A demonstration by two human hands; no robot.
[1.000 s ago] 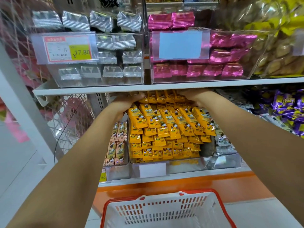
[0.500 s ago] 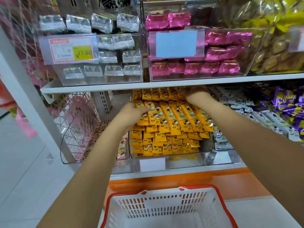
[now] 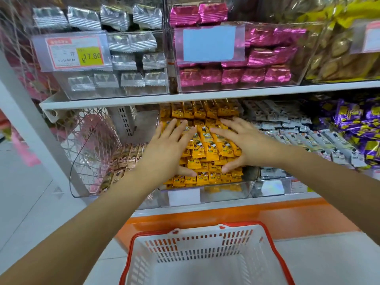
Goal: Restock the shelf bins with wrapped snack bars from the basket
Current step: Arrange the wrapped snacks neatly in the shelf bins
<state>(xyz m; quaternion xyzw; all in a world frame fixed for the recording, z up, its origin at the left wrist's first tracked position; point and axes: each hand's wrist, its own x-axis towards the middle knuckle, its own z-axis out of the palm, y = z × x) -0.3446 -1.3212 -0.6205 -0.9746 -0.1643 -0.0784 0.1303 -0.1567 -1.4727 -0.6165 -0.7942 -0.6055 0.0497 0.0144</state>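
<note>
A clear bin [image 3: 244, 191] on the lower shelf is heaped with orange wrapped snack bars [image 3: 207, 153]. My left hand [image 3: 166, 151] lies flat on the left side of the heap, fingers spread and straight. My right hand [image 3: 240, 145] lies flat on the right side, fingers pointing left over the top bars, thumb low against the front of the pile. Neither hand grips a bar. Below, the white basket with a red rim [image 3: 205, 258] stands on the floor, and I see no bars in the part of it that shows.
A clear bin of brown bars [image 3: 123, 161] sits to the left, white bars [image 3: 292, 132] and purple packs [image 3: 357, 128] to the right. The upper shelf [image 3: 205, 95] overhangs closely, carrying silver packs [image 3: 115, 44] and pink packs [image 3: 259, 58]. An orange base [image 3: 226, 219] runs under the lower shelf.
Both hands have drawn back from deep under the upper shelf toward the front of the orange heap and now lie flat and spread on it. The view has tilted slightly.
</note>
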